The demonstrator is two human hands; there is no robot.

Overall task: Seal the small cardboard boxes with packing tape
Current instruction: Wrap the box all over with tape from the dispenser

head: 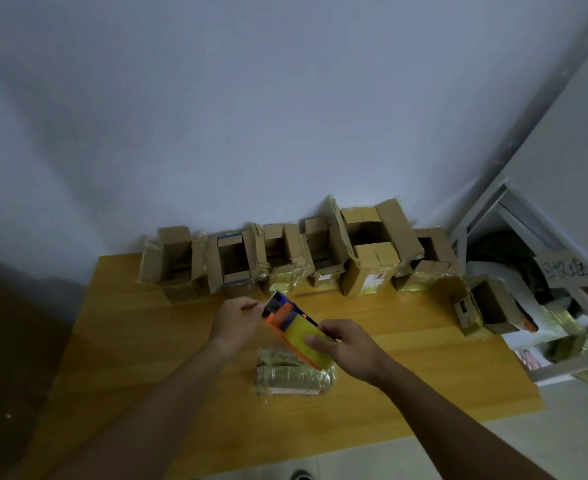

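Tape gun sits in your right hand; left hand fingers pinch its far end. Pull tape straight over the near box.

Packing room: opened cardboard boxes lining a wooden table.

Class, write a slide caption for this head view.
Both hands hold a tape dispenser above a taped box.
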